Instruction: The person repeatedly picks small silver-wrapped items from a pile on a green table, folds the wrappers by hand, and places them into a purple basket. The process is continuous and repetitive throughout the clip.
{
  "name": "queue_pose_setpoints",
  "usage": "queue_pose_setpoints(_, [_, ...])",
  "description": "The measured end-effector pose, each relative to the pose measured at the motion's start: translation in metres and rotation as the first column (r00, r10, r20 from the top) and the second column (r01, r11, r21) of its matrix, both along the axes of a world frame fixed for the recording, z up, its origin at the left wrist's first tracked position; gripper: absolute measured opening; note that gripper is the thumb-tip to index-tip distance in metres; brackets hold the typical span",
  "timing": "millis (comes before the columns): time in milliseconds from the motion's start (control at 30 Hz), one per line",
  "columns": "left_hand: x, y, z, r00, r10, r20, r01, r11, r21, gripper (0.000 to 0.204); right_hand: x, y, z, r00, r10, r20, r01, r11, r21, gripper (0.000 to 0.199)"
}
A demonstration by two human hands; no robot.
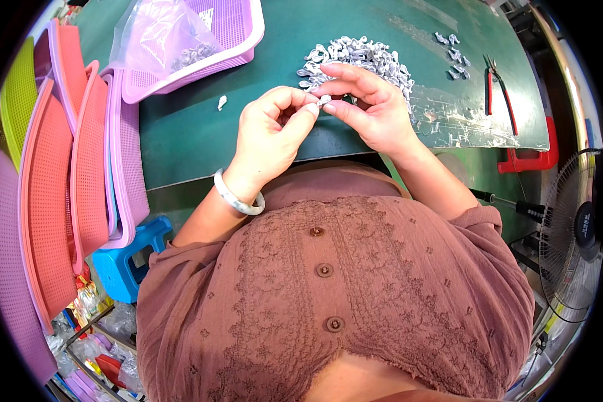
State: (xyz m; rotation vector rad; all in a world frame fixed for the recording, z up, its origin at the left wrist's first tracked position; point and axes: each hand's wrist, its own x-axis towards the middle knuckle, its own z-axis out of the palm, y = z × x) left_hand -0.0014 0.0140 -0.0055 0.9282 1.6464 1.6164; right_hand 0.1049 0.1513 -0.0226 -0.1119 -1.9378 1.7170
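Observation:
My left hand (271, 134) and my right hand (368, 107) meet over the near edge of a green table (201, 127). Together they pinch one small grey metal part (325, 100) between their fingertips. Just beyond my hands lies a pile of several similar grey parts (362, 57). A pale bangle (238, 195) circles my left wrist. One loose grey part (222, 102) lies alone on the table to the left of my hands.
A purple basket (238, 40) holding a clear bag of parts stands at the far left. Stacked pink, purple and green baskets (67, 167) lean at the left. Red-handled pliers (499, 87), a few parts (454, 55), a fan (573, 234), a blue stool (127, 258).

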Motion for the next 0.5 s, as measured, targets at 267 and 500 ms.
queue_pose_setpoints(267, [-0.0043,0.0004,-0.0064,0.999,-0.020,0.025,0.021,0.999,-0.031,0.012,-0.0009,-0.0034,0.0006,0.995,-0.075,-0.067,0.088,0.973,0.212,0.043])
queue_pose_setpoints(500, [-0.0050,0.0005,-0.0076,0.941,-0.059,0.334,0.067,0.998,-0.013,0.012,-0.0009,-0.0053,-0.0009,0.993,-0.075,-0.091,0.088,0.985,0.149,0.045])
